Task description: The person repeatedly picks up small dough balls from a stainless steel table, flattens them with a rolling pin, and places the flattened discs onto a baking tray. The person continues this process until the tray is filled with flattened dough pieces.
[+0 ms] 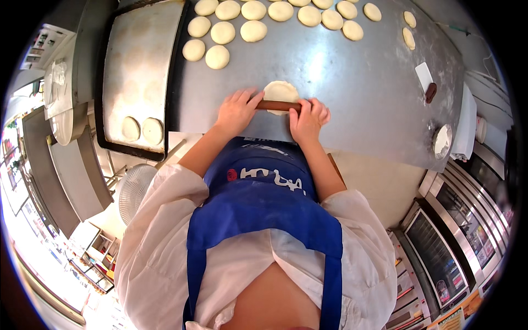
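A short brown rolling pin (278, 106) lies across a flattened dough round (281, 89) near the front edge of the steel worktable (363, 95). My left hand (239, 109) grips the pin's left end, while my right hand (309, 115) has hold of the right end. The pin hides a strip of the dough, which shows above and below it. Farther back, several thicker dough rounds (223, 33) sit in rows on the steel.
At the left, a dark-rimmed baking tray (99, 103) carries two dough rounds (152, 131). A dough scraper (424, 77) with a white blade lies at the right, behind a bowl of flour (443, 141). Below the tray stands a fan (134, 192).
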Motion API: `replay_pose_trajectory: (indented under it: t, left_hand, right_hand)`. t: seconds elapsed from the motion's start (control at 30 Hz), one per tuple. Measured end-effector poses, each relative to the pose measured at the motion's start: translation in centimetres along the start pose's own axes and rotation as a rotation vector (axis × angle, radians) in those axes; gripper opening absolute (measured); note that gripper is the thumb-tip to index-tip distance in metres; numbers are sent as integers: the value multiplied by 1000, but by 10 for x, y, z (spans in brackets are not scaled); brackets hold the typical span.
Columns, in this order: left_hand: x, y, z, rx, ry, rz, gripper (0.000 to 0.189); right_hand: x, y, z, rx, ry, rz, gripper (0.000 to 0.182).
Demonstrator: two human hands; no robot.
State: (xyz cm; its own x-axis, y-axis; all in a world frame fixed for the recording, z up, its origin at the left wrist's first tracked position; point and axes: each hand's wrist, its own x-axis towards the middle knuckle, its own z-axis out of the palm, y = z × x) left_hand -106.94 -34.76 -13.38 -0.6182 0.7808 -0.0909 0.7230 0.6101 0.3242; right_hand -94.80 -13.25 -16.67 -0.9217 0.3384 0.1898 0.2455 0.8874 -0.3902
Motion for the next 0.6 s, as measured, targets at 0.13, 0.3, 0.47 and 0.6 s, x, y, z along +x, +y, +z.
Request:
replay_pose_trajectory:
  t: [0.13, 0.3, 0.47, 0.6]
  left_hand:
    - [46, 2, 13, 132, 219, 21, 57]
    - [134, -15, 17, 114, 390, -14, 46]
    - [118, 31, 14, -232, -73, -56, 26]
    - [126, 24, -6, -65, -345, -116, 28]
  right_hand:
    - [19, 10, 4, -82, -118, 119, 32]
    - [107, 29, 21, -71, 165, 42, 41]
    - [42, 23, 6, 7, 69, -133, 48]
    - [-25, 16, -8, 46, 26, -187, 42]
